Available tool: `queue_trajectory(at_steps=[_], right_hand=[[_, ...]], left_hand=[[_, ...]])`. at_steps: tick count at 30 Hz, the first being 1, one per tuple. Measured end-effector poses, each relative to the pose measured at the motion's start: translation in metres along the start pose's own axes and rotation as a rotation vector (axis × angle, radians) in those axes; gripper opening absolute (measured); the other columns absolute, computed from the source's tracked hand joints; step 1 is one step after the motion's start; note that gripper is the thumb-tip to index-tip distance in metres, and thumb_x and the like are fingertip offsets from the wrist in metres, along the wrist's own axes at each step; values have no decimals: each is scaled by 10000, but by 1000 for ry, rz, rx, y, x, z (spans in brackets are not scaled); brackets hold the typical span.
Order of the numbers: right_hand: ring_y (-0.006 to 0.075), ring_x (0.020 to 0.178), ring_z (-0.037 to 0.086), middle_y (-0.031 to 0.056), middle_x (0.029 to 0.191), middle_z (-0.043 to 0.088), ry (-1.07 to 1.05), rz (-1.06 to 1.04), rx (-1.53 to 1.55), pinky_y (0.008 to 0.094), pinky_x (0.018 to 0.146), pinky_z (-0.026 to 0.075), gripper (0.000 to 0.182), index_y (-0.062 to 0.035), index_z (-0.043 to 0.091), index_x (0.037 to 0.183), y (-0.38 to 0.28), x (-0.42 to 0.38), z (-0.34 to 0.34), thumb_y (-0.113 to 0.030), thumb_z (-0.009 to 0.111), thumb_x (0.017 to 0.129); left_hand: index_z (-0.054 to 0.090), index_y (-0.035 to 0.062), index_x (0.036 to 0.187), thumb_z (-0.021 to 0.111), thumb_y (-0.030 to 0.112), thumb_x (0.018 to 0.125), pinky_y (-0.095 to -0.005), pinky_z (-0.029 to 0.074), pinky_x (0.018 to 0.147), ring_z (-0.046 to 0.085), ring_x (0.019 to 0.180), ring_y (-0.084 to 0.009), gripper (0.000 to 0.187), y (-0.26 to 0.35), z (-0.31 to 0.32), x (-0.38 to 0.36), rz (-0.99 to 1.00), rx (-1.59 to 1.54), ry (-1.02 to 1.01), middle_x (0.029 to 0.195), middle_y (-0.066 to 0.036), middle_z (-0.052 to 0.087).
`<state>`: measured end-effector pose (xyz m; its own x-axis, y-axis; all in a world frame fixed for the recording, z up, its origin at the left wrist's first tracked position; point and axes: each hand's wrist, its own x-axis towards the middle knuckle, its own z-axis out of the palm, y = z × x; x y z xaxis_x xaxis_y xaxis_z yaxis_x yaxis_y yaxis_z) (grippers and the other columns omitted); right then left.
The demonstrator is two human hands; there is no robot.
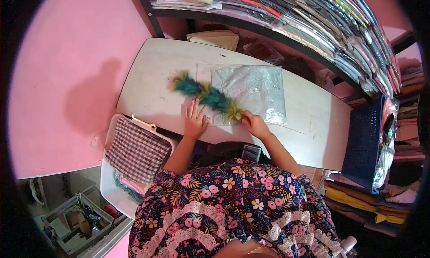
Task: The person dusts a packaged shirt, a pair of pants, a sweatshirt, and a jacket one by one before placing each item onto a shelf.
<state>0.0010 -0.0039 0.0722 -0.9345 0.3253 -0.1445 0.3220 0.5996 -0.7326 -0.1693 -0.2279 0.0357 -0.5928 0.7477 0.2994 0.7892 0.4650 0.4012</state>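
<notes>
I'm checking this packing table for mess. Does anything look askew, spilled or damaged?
Nothing spilled or damaged. The teal feathery piece lies diagonally across the table, partly over the clear plastic bag. The left hand rests flat beside it; the right hand pinches its end.

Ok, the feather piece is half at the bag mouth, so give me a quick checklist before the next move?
1. Right hand grips the yellow end of the feather piece: ok.
2. Left hand flat on the table beside the feathers, holding nothing: ok.
3. Bag lies flat on the table: ok.
4. Bag mouth open: cannot tell.
5. Feather piece inside the bag: not ok, most of it lies outside to the left.
6. Basket clear of the hands: ok.
</notes>
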Motion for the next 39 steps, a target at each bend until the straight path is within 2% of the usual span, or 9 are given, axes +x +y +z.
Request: queue_trajectory(at_steps=[5,10,16,18,24,32,34,36,39], right_hand=[[398,886,607,233,969,620,159,133,176,435,753,485,346,-89,525,1175,17,-14,4,-162,576,840],[370,1003,580,180,1177,565,-280,-269,170,391,850,471,331,-87,541,1161,9,-59,-11,-139,587,837],[300,681,644,181,736,630,360,231,219,365,642,499,307,-52,513,1170,26,-64,-11,-114,528,870],[343,734,642,218,795,627,413,370,160,397,662,500,310,-50,516,1162,16,-61,-15,-127,541,863],[405,836,605,236,907,623,21,-43,-43,472,721,487,359,-112,504,1184,3,-60,-10,-169,571,836],[426,779,599,246,869,620,258,193,-101,506,696,478,312,-107,509,1138,-12,-20,-4,-180,551,838],[422,776,601,242,866,623,29,-119,-45,496,700,481,324,-113,509,1146,-15,-26,-1,-190,558,836],[414,767,606,237,855,625,104,-68,-109,494,691,484,322,-126,512,1149,-5,-26,-3,-202,551,839],[393,710,618,212,789,635,245,260,-260,502,629,490,297,-166,522,1143,15,-29,-22,-224,525,851]], left_hand=[[411,140,1337,583,364,809,-597,82,1059,146,1363,-399,599,-3,4,-6,-16,-5,82,1465,-248,168],[416,132,1330,516,476,836,-634,22,1037,160,1359,-401,610,-5,8,-9,26,38,167,1459,-263,171],[446,169,1323,590,348,799,-584,151,1056,238,1351,-308,572,3,0,1,44,98,-92,1453,-124,283],[469,150,1303,575,296,810,-573,139,1064,266,1342,-301,525,1,1,3,49,94,-123,1419,-136,345],[524,149,1250,599,290,781,-554,176,1064,344,1301,-260,496,-12,9,-1,42,135,-140,1369,-74,427],[531,154,1252,589,238,786,-554,187,1054,360,1293,-280,476,2,-1,5,40,61,-45,1375,-91,427],[536,151,1247,590,234,786,-555,189,1054,363,1292,-283,471,-8,4,1,-8,98,-192,1372,-93,431],[541,148,1242,592,231,786,-556,190,1053,366,1290,-285,466,-10,6,1,-58,139,-339,1369,-96,434],[546,172,1242,583,276,779,-556,162,1064,340,1306,-288,476,-5,6,1,52,82,-38,1379,-81,423]])
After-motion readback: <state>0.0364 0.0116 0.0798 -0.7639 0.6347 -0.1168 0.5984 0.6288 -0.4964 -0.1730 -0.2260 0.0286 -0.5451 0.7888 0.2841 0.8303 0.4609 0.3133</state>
